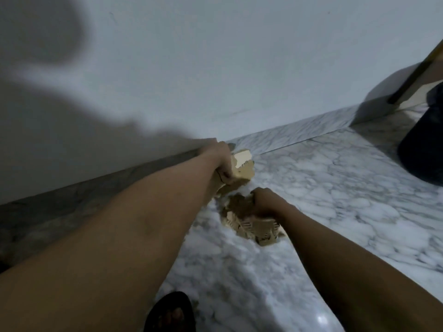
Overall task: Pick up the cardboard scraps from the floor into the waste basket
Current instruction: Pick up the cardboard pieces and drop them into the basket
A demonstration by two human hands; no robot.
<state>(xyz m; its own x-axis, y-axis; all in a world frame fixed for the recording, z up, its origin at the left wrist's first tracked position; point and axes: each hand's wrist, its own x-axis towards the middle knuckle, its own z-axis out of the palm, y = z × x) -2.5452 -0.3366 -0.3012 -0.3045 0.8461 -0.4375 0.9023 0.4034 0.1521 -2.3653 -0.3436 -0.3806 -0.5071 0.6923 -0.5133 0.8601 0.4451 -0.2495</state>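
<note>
My left hand (221, 161) grips a bunch of tan cardboard scraps (242, 168) close to the wall, above the marble floor. My right hand (266, 202) is curled over a second heap of torn cardboard scraps (249, 226), which lies on or just above the floor below it. At the right edge stands the dark waste basket (422, 144), well to the right of both hands. The picture is blurred, so single scraps are hard to tell apart.
A white wall (215, 56) meets the white-grey marble floor (335, 183) along a marble skirting. A wooden frame or door edge (412, 80) leans at the upper right. My foot in a dark sandal (171, 315) is at the bottom.
</note>
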